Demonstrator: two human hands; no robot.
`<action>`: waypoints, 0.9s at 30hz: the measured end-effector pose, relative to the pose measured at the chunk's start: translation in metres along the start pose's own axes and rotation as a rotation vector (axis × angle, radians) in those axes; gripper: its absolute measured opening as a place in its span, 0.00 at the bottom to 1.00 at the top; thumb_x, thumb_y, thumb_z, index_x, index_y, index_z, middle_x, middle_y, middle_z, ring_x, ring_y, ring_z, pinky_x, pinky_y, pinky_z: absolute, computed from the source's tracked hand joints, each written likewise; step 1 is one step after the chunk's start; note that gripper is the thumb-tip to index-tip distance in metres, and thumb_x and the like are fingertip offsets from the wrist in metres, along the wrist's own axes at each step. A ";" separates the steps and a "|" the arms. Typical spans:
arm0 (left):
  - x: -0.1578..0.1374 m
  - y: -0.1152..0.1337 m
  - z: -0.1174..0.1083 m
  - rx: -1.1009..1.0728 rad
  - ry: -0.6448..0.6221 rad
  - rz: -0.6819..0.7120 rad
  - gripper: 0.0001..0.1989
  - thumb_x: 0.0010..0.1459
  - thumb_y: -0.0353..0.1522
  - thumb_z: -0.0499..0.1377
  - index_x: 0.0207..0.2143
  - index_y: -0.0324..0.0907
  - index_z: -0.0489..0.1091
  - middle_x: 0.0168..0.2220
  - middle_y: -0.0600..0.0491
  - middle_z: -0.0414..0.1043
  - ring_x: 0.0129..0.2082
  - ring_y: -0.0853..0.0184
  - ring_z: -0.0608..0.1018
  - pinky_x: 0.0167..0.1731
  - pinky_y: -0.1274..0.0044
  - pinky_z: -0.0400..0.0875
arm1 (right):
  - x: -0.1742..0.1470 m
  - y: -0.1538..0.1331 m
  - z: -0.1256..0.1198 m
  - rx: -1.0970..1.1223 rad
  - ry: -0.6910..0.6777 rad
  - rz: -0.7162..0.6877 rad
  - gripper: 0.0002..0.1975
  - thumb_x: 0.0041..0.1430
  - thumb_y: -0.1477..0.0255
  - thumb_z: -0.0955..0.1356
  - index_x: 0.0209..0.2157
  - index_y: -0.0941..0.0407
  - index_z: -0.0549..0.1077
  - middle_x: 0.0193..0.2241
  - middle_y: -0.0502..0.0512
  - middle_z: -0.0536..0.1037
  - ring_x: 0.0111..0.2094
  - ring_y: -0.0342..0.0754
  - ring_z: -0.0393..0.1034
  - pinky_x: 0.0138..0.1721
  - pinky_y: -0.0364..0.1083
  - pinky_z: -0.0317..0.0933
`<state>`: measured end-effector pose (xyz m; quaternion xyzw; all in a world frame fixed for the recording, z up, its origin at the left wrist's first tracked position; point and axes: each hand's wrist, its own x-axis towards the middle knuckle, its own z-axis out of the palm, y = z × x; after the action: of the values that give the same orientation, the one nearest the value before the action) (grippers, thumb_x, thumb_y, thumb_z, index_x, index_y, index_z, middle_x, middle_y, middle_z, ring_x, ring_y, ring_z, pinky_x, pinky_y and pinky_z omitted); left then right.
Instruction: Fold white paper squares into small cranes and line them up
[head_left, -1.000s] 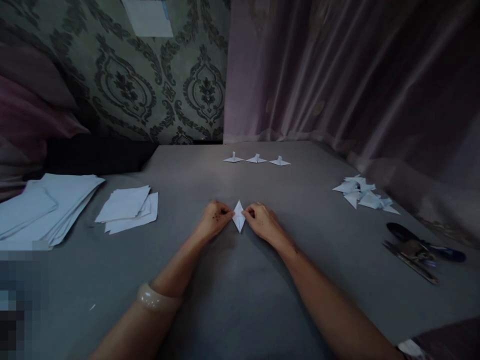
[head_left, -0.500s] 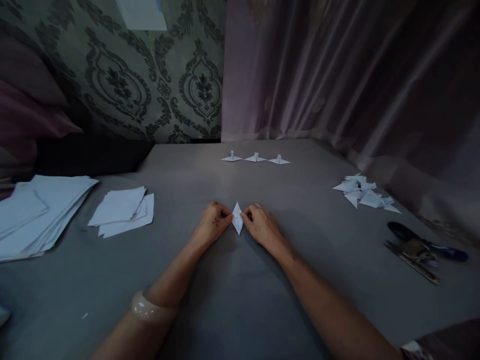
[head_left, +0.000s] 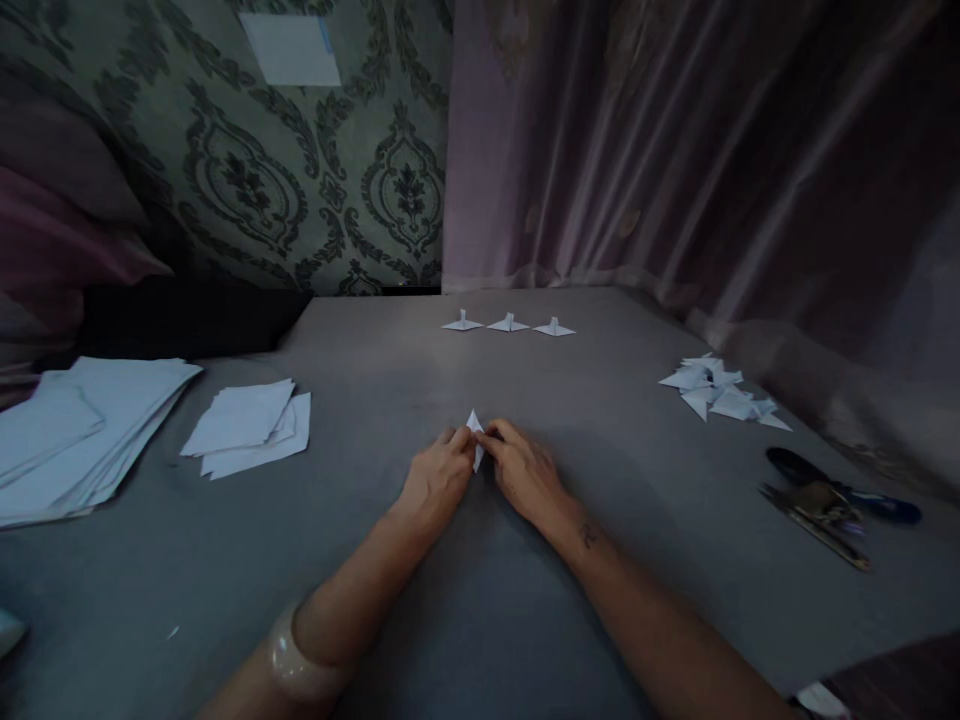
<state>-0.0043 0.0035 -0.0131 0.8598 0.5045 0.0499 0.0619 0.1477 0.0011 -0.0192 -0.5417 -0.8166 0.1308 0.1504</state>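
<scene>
A small white folded paper diamond [head_left: 474, 420] lies at the middle of the grey table, with its top and bottom points showing. My left hand [head_left: 442, 465] is closed at its left side, fingertips pressed onto the paper's middle. From the other side, my right hand [head_left: 521, 465] pinches at the right edge with thumb and forefinger. The fingers of both hands meet over the paper and hide its centre. Beyond it stand three white folded paper figures [head_left: 508, 323] in a row, each with flat pointed sides and a raised middle.
On the left are a stack of large white sheets [head_left: 142, 400] and a smaller pile of cut paper [head_left: 240, 415]. A heap of folded paper figures [head_left: 709, 385] lies at the right. Nearer are a blue-and-black handled tool [head_left: 885, 505] and a thin pointed tool [head_left: 825, 535].
My left hand has turned and come in over the middle of the folded paper, covering more of it. My right fingertips have shifted slightly inward. The view has tilted a little upward.
</scene>
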 end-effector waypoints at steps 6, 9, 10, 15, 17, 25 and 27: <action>-0.010 -0.008 0.001 -0.082 0.033 -0.018 0.18 0.57 0.21 0.47 0.46 0.39 0.69 0.43 0.46 0.69 0.42 0.62 0.71 0.43 0.73 0.69 | -0.014 -0.005 -0.005 -0.137 -0.026 0.022 0.20 0.64 0.79 0.57 0.54 0.50 0.67 0.46 0.57 0.69 0.47 0.50 0.64 0.39 0.45 0.58; -0.015 -0.016 0.004 -0.114 0.076 -0.019 0.19 0.54 0.20 0.48 0.45 0.41 0.70 0.43 0.47 0.70 0.43 0.62 0.71 0.43 0.73 0.69 | -0.015 -0.005 -0.006 -0.132 -0.029 0.041 0.20 0.63 0.79 0.57 0.52 0.50 0.68 0.46 0.57 0.69 0.46 0.50 0.64 0.39 0.45 0.58; -0.016 -0.018 0.006 -0.129 0.092 -0.022 0.19 0.54 0.20 0.49 0.45 0.41 0.71 0.44 0.47 0.70 0.43 0.62 0.71 0.43 0.73 0.69 | -0.015 -0.005 -0.006 -0.126 -0.027 0.046 0.19 0.63 0.79 0.57 0.51 0.50 0.69 0.46 0.57 0.69 0.46 0.50 0.64 0.39 0.45 0.58; -0.008 -0.028 0.010 -0.399 0.218 -0.076 0.16 0.54 0.22 0.49 0.40 0.40 0.74 0.44 0.47 0.71 0.42 0.65 0.74 0.45 0.75 0.67 | -0.010 0.001 -0.005 -0.028 0.008 0.058 0.20 0.59 0.81 0.58 0.48 0.53 0.73 0.46 0.57 0.70 0.46 0.48 0.66 0.44 0.45 0.59; -0.003 -0.030 0.009 -0.515 0.241 -0.172 0.13 0.53 0.24 0.51 0.35 0.39 0.74 0.40 0.48 0.72 0.38 0.66 0.74 0.41 0.76 0.67 | -0.006 0.005 -0.003 0.057 0.043 0.098 0.20 0.57 0.82 0.59 0.46 0.53 0.74 0.46 0.55 0.71 0.45 0.47 0.67 0.44 0.43 0.59; 0.008 -0.023 0.016 -0.611 0.297 -0.306 0.08 0.53 0.34 0.59 0.31 0.39 0.75 0.35 0.49 0.71 0.34 0.65 0.73 0.36 0.75 0.66 | 0.002 0.008 0.006 0.213 0.175 0.206 0.18 0.55 0.81 0.60 0.42 0.54 0.75 0.43 0.55 0.75 0.43 0.46 0.70 0.44 0.43 0.60; 0.008 -0.021 0.016 -0.640 0.288 -0.313 0.07 0.52 0.32 0.58 0.30 0.39 0.74 0.33 0.49 0.72 0.34 0.65 0.73 0.36 0.75 0.65 | 0.002 0.007 0.008 0.240 0.185 0.207 0.18 0.55 0.80 0.60 0.42 0.54 0.75 0.43 0.56 0.75 0.43 0.47 0.70 0.44 0.43 0.60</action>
<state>-0.0165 0.0200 -0.0323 0.6937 0.5920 0.3154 0.2625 0.1501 0.0048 -0.0287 -0.6108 -0.7177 0.1918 0.2740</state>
